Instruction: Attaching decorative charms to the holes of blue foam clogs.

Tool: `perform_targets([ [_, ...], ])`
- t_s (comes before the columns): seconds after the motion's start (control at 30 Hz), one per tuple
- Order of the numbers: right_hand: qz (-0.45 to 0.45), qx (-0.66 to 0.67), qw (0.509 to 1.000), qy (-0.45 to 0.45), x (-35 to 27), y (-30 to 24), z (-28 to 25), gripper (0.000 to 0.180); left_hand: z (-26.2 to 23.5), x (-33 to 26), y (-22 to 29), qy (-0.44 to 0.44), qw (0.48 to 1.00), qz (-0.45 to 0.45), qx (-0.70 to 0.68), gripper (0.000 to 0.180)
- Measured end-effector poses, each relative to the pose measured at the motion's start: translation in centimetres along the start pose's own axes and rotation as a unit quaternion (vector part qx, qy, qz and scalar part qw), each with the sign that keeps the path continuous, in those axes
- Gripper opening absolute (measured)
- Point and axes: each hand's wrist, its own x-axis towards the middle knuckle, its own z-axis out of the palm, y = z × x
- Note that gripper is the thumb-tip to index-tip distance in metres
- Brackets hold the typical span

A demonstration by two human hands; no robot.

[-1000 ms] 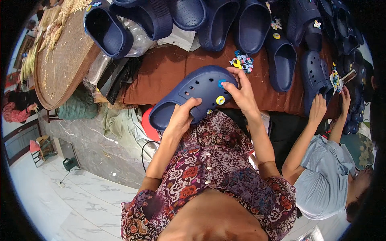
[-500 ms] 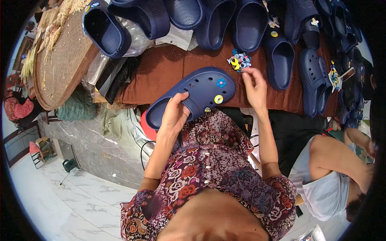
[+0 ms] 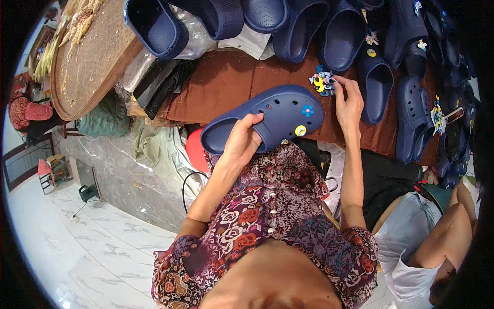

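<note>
A dark blue, perforated foam clog is held at its heel opening by the left hand, the fingers curled over the rim and closed on it, thumb side underneath. The clog lies roughly level, its toe pointing away to the right of those fingers, just above the patterned floral blouse. Two small charms are seen pressed into its upper, beyond the left fingertips: a round yellow charm nearer the sole edge and a blue flower-shaped charm just past it.

Further out, the right hand is stretched forward, its fingertips pinched together on a small heap of colourful shoe charms, which rests on the brown cloth just beyond the clog's toe. Whether one charm is actually gripped cannot be told.

To the right of the right fingers, more dark blue clogs are laid in a row on the cloth, some already carrying charms. Beyond the left fingers, a further row of dark blue clogs is lined along the far edge, and a round woven bamboo tray lies at the far left.
</note>
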Motion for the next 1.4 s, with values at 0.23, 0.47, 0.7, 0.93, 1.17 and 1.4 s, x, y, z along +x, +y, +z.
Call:
perform_targets([
  [0.23,-0.115,0.11,0.985,-0.071,-0.3,-6.8,-1.6,0.016,1.1,0.8,0.0,-0.011,1.0,-0.02,-0.02,0.039],
  [0.47,-0.246,0.056,0.962,-0.109,-1.4,-9.5,0.4,0.018,1.1,1.5,-0.4,-0.017,0.999,-0.021,-0.019,0.039],
  [0.7,-0.272,0.039,0.953,-0.127,-1.5,-9.8,0.3,0.018,1.0,1.6,-0.2,-0.003,1.0,-0.021,-0.015,0.034],
  [0.93,-0.228,0.073,0.966,-0.092,-2.1,-9.8,1.0,0.015,0.9,1.7,-0.7,0.0,1.0,-0.012,-0.005,0.028],
  [1.17,-0.235,0.058,0.965,-0.097,-2.3,-10.2,1.1,0.021,2.0,1.4,-0.4,0.005,1.0,0.009,0.022,0.03],
  [1.4,-0.209,0.077,0.966,-0.128,-2.9,-10.3,0.1,0.032,2.6,1.6,-1.1,0.024,0.994,0.065,0.087,0.034],
])
